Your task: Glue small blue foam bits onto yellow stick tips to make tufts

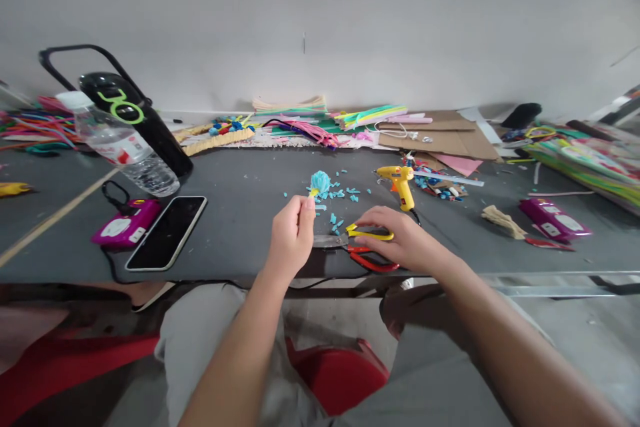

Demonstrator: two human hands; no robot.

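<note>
My left hand (295, 227) is closed around a thin yellow stem that bears a round, light-blue fuzzy ball (320, 181), held upright above the table. Small blue fuzzy clippings (353, 192) lie scattered just behind and to the right of it. At the table's front edge, my right hand (393, 233) has its fingers on the yellow handle loop of a pair of scissors (373, 259). The other loop is red, and the blades point left toward my left wrist. A yellow glue gun (400, 183) rests behind my right hand.
On the left stand a plastic water bottle (127, 150) and a black tumbler (155, 137), near a phone (167, 233) and a purple device (127, 221). Pipe cleaner bundles (370, 117) and cardboard (445, 137) line the back. Another purple device (554, 219) lies right.
</note>
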